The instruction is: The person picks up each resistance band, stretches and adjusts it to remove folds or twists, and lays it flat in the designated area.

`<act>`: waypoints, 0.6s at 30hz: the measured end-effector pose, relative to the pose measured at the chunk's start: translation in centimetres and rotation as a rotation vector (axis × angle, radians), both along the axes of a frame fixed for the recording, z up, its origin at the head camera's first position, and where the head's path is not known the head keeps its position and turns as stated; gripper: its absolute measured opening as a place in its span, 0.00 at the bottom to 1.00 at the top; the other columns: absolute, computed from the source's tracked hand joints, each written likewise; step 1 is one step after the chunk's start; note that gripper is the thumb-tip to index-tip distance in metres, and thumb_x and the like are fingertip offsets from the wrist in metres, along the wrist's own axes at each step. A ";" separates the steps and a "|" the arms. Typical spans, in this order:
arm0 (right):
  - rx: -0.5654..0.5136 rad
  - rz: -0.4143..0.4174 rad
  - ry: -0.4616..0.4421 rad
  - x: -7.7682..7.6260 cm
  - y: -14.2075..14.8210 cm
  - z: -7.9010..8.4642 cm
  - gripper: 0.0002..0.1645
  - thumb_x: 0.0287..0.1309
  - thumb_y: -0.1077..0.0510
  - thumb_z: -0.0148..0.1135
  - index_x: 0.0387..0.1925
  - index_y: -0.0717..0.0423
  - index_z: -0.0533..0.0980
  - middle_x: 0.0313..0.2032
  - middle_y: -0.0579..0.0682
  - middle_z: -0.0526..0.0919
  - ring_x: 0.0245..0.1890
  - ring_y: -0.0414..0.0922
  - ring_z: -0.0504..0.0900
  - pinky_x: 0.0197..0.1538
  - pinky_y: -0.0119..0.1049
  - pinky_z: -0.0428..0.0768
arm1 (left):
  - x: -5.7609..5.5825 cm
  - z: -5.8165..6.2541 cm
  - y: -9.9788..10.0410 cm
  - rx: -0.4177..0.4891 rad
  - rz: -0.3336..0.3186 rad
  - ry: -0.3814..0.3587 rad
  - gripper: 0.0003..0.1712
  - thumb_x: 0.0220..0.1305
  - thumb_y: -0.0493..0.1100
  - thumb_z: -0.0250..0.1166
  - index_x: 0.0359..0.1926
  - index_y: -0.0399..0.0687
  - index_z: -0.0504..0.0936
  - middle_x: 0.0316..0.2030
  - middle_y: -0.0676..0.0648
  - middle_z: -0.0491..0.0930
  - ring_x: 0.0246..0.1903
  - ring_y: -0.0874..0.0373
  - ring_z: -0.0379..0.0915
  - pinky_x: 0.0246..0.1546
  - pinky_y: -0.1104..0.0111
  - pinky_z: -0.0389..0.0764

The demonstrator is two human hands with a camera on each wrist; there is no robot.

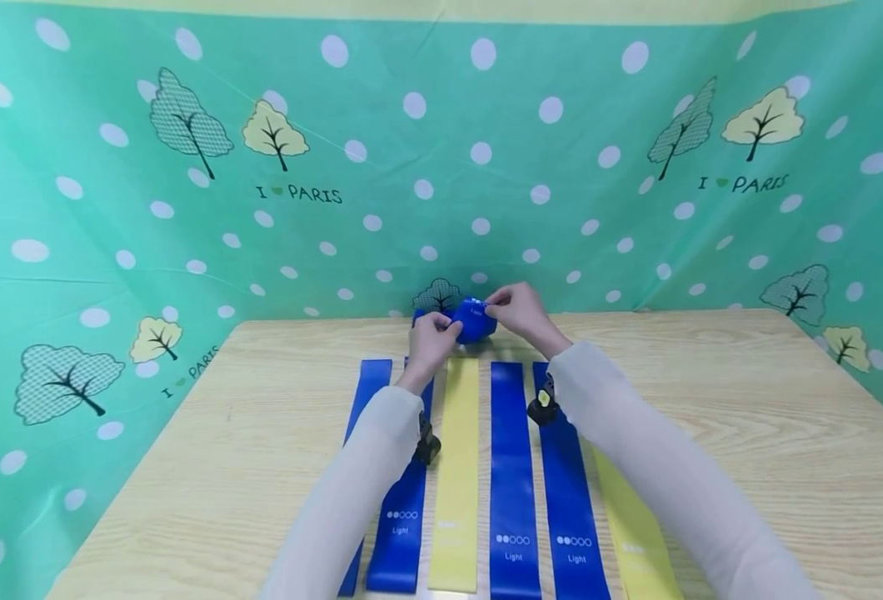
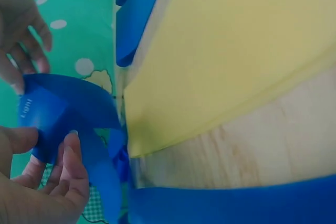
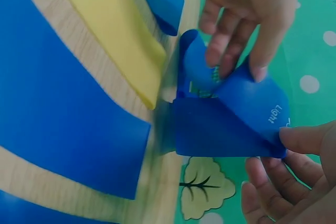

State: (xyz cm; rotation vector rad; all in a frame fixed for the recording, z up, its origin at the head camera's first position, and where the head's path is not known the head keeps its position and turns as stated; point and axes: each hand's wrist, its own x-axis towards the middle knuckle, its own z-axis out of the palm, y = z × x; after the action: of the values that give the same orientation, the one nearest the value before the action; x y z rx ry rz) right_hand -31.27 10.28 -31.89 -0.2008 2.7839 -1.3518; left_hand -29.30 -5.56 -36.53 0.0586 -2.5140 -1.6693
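Note:
A blue resistance band [image 1: 475,323] printed "Light" is held up and bent at the table's far edge. My left hand [image 1: 430,342] pinches its left part between thumb and fingers. At the opposite end, my right hand [image 1: 520,310] grips the band by its printed corner. The right wrist view shows this band [image 3: 226,132] folded across itself, with the right thumb on its edge. Below the hands, flat blue bands [image 1: 512,467] and a yellow band [image 1: 458,467] lie lengthwise side by side. Another blue piece shows behind my left hand; whether it joins the held band, I cannot tell.
The bands lie on a light wood-grain table [image 1: 711,400]. A second yellow band [image 1: 640,533] lies partly under my right sleeve. Behind the far edge hangs a green dotted cloth [image 1: 441,167] with printed trees. Each wrist carries a small black camera [image 1: 428,446].

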 end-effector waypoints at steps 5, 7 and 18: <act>-0.043 -0.010 -0.026 0.5 0.6 -0.9 0.18 0.62 0.60 0.58 0.51 0.66 0.75 0.51 0.62 0.79 0.50 0.55 0.78 0.50 0.43 0.79 | 0.2 0.6 0.6 0.047 -0.005 0.038 0.07 0.63 0.37 0.62 0.36 0.35 0.78 0.26 0.47 0.75 0.35 0.40 0.81 0.28 0.70 0.80; -0.054 -0.018 -0.031 0.9 0.7 -1.3 0.21 0.62 0.59 0.58 0.54 0.67 0.72 0.51 0.63 0.78 0.51 0.55 0.77 0.52 0.44 0.79 | 0.3 0.9 0.7 0.076 0.003 0.048 0.05 0.61 0.35 0.63 0.34 0.34 0.77 0.24 0.47 0.74 0.32 0.40 0.81 0.32 0.64 0.83; -0.234 0.018 -0.202 3.7 0.4 -2.8 0.21 0.69 0.56 0.49 0.54 0.67 0.71 0.50 0.64 0.79 0.51 0.57 0.79 0.53 0.46 0.78 | 0.2 2.8 0.8 0.127 0.038 0.048 0.15 0.62 0.36 0.63 0.47 0.32 0.75 0.29 0.44 0.77 0.32 0.42 0.83 0.32 0.62 0.83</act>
State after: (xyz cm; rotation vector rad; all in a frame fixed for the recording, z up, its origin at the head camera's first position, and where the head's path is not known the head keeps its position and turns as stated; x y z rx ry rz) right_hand -27.57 10.66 -34.73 -0.0899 2.4537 -1.5951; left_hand -29.07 -4.78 -33.71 0.0761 -2.3552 -1.7908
